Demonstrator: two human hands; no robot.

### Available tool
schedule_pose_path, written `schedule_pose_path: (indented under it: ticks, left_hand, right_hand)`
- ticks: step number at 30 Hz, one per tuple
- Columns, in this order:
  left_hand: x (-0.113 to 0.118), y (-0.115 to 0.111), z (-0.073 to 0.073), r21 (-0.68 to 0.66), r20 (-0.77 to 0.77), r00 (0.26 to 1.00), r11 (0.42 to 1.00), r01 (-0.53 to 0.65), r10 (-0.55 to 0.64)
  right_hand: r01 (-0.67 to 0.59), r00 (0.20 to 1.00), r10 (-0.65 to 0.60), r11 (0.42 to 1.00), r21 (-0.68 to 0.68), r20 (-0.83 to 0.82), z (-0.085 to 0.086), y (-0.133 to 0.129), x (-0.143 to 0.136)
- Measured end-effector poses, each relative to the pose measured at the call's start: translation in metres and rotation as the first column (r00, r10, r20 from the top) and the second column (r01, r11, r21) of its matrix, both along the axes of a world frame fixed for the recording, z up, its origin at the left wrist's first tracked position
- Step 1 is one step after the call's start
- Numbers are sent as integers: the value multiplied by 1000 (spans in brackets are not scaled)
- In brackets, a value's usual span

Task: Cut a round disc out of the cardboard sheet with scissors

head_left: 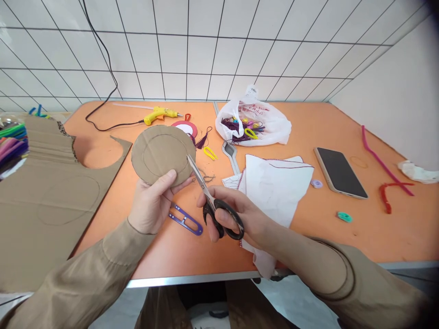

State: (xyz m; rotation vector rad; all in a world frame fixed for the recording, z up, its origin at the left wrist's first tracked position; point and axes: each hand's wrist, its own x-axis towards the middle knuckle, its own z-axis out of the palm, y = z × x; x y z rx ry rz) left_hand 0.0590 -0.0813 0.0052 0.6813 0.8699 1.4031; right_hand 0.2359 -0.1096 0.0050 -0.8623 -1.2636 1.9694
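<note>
My left hand (154, 203) grips a round cardboard disc (163, 153) by its lower edge, thumb in front. A smaller circle is drawn inside the disc's rim. In my right hand (236, 210) is a pair of scissors (200, 178) with black handles, my fingers through the loops. The blades look closed or nearly so, and their tip lies at the disc's right side, near the drawn line. Whether the tip touches the cardboard I cannot tell. Below the disc, a blue thread snipper (187, 220) rests on the orange table (212, 262).
A large cardboard sheet (48, 192) with a round cut-out covers the left. Behind lie a yellow glue gun (161, 115) and a white plastic bag (270, 125) of tassels. White cloth (274, 192) lies right of centre, then a phone (340, 172) and pipe cleaners (384, 160).
</note>
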Motion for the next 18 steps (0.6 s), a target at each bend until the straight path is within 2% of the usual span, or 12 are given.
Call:
schedule_pose_path:
  ticks: [9,18]
  left_hand:
    - [0,1,1,-3,5,1000,1000,-3,3]
    - [0,1,0,15,-4,1000,1000,12,-12]
  right_hand:
    - [-23,999,23,1000,18,-22,-3,0,0]
    - [5,1000,-4,1000,9,-2,-1,0,-1]
